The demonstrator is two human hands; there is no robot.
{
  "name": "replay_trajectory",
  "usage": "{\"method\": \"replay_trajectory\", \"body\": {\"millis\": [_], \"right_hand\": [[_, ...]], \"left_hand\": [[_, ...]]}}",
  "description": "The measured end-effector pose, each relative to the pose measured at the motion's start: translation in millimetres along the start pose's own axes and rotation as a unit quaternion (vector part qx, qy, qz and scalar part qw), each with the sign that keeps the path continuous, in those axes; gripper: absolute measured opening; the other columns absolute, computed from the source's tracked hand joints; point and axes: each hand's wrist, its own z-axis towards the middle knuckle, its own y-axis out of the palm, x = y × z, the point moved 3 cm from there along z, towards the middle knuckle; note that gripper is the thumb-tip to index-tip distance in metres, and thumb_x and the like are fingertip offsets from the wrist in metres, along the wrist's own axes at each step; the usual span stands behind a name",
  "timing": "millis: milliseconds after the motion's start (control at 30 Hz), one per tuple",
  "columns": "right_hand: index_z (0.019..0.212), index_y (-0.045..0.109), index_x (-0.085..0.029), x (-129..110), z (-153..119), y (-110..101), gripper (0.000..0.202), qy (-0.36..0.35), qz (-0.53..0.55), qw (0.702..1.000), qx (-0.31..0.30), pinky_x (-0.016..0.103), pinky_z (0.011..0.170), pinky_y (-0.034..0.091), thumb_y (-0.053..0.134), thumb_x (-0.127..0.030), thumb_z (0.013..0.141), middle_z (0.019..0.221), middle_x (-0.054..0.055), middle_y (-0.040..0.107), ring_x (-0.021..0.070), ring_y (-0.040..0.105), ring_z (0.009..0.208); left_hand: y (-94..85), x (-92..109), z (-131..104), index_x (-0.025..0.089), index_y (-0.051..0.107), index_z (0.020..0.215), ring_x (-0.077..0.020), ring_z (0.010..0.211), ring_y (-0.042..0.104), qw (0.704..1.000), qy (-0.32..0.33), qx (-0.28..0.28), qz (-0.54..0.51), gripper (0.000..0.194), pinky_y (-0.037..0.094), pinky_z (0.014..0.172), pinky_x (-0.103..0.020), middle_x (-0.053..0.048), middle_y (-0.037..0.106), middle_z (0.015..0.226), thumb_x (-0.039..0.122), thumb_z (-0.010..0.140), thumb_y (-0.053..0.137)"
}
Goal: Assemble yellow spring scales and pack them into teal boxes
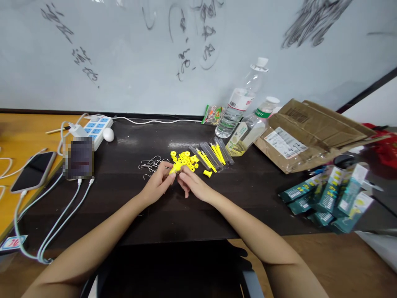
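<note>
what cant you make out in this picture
All in the head view:
Yellow piece at the left hand: full shape, partly hidden by the fingers.
Right hand: whether it grips that piece too, too small to tell.
Yellow pile: exact count, small pieces overlapping.
Upright device: screen, covered by pixelation.
Green packets: fine print, blurred.
Red item: cut off by the right edge.

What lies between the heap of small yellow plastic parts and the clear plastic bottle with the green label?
Slim clear plastic strips and thin yellow sticks lie between the heap and the bottle, in the head view.
</note>
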Motion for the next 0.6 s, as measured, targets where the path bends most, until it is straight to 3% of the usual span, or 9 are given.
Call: {"method": "replay_trajectory", "body": {"millis": [100,200,300,467,600], "right_hand": [[0.100,0.052,-0.020,-6,-2,-7,0.024,-0.068,-0.140,0.988,0.012,0.024,0.056,0.049,0.048,-0.042,0.091,0.076,-0.001,0.051,0.0110,0.051,0.063],[0.115,0.053,-0.023,-13,-5,-15,0.031,-0.139,-0.232,0.963,-0.008,0.034,0.076,0.050,0.055,-0.038,0.089,0.102,0.006,0.060,0.0175,0.057,0.084],[0.124,0.052,-0.027,-14,-8,-20,0.039,-0.196,-0.302,0.933,0.003,0.041,0.087,0.048,0.059,-0.036,0.086,0.110,0.008,0.060,0.0220,0.058,0.096],[0.122,0.054,-0.026,-11,-14,-15,0.036,-0.272,-0.360,0.892,0.011,0.042,0.086,0.048,0.057,-0.030,0.086,0.106,0.010,0.060,0.0235,0.057,0.098],[0.120,0.052,-0.023,-17,-19,-8,0.033,-0.318,-0.330,0.889,-0.002,0.041,0.080,0.048,0.046,-0.025,0.088,0.102,0.009,0.056,0.0225,0.055,0.094]], "left_hand": [[-6.8,7,-2,0.020,0.039,0.111,-0.0092,0.055,0.048,0.986,0.048,-0.011,0.157,0.025,0.039,0.056,-0.022,0.003,0.056,0.075,0.035,0.092,0.044],[-11.9,11,-3,0.018,0.039,0.113,-0.0120,0.061,0.054,0.965,0.093,-0.015,0.246,0.028,0.041,0.062,-0.026,-0.003,0.062,0.090,0.032,0.089,0.046],[-12.6,13,-3,0.018,0.049,0.100,-0.0164,0.073,0.057,0.933,0.165,-0.031,0.319,0.019,0.042,0.068,-0.028,-0.005,0.061,0.087,0.031,0.087,0.046],[-13.8,15,-2,0.019,0.056,0.080,-0.0178,0.073,0.050,0.864,0.252,-0.034,0.434,0.017,0.038,0.067,-0.029,-0.004,0.058,0.075,0.031,0.086,0.044],[-15.8,13,-3,0.019,0.056,0.075,-0.0169,0.069,0.046,0.803,0.331,0.003,0.496,0.029,0.033,0.062,-0.029,-0.003,0.055,0.071,0.041,0.090,0.045]]}}
